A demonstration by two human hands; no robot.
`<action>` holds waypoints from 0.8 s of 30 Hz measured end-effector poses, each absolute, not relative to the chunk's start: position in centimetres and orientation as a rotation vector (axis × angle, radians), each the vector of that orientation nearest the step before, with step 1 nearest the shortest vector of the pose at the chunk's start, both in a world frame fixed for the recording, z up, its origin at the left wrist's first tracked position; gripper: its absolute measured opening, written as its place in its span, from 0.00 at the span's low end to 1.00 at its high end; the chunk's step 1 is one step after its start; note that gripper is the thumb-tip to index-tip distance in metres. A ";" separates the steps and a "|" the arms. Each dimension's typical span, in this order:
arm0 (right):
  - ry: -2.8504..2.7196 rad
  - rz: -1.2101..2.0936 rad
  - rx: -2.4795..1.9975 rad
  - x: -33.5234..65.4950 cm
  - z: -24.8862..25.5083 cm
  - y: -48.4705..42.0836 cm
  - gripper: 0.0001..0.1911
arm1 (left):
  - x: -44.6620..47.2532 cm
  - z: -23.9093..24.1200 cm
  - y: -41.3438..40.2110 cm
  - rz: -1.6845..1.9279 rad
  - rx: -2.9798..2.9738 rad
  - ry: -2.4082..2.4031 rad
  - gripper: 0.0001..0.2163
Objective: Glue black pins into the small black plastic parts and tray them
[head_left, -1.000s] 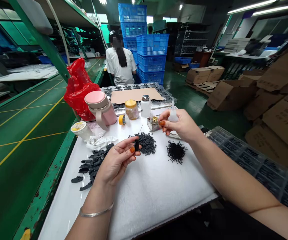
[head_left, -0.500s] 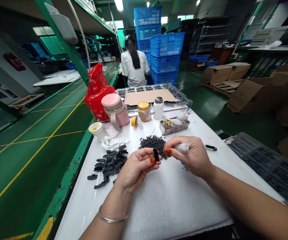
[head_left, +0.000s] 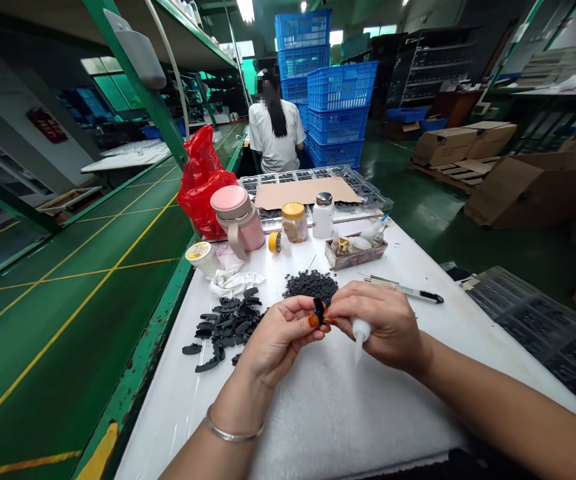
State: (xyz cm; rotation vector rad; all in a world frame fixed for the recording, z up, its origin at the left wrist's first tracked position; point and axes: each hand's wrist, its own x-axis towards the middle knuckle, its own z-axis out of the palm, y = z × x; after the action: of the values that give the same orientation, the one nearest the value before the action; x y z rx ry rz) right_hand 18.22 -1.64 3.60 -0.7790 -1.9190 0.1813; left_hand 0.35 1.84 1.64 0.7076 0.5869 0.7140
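My left hand (head_left: 281, 340) pinches a small black rubber piece (head_left: 319, 310) between finger and thumb. My right hand (head_left: 385, 327) grips a white plastic squeeze bottle (head_left: 361, 331), its thin nozzle pointing down below my fingers. The fingers of both hands nearly meet at the black piece. A heap of black granules (head_left: 311, 287) lies just beyond my hands, and a pile of curved black rubber pieces (head_left: 223, 327) lies to the left of my left hand. Both rest on a white foam sheet (head_left: 328, 413).
A small tray of bottles (head_left: 355, 255), a pen-like tool (head_left: 403, 290), a pink mug (head_left: 235, 219) and a yellow-lidded jar (head_left: 295, 222) stand on the bench. A co-worker (head_left: 275, 137) sits beyond it, near blue crates (head_left: 338, 113). Cardboard boxes (head_left: 533, 190) stand at right.
My right hand has moved left, and the bottle has swung from level to nozzle-down. My hands have drawn closer together. The scene has shifted slightly right in view.
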 end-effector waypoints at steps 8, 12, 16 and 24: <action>-1.985 0.009 -0.709 18.1 3.5 -1.2 0.03 | 0.1 1.4 2.1 0.731 0.761 0.571 0.10; -1.985 0.010 -0.754 18.1 3.1 -1.2 0.05 | 0.0 1.4 2.2 0.754 0.741 0.617 0.11; -2.005 -0.073 -0.799 17.7 2.6 -1.3 0.08 | 0.1 1.5 2.2 0.832 0.791 0.678 0.13; -1.886 -0.066 -0.871 16.8 1.8 -1.2 0.06 | 1.1 1.3 1.4 0.961 0.743 0.698 0.13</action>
State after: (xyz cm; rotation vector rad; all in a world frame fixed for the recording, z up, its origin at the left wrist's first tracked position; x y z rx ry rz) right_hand 16.76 -1.21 1.77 -0.8710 -1.8859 -0.0655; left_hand 1.11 1.36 1.33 0.7428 0.6975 0.9609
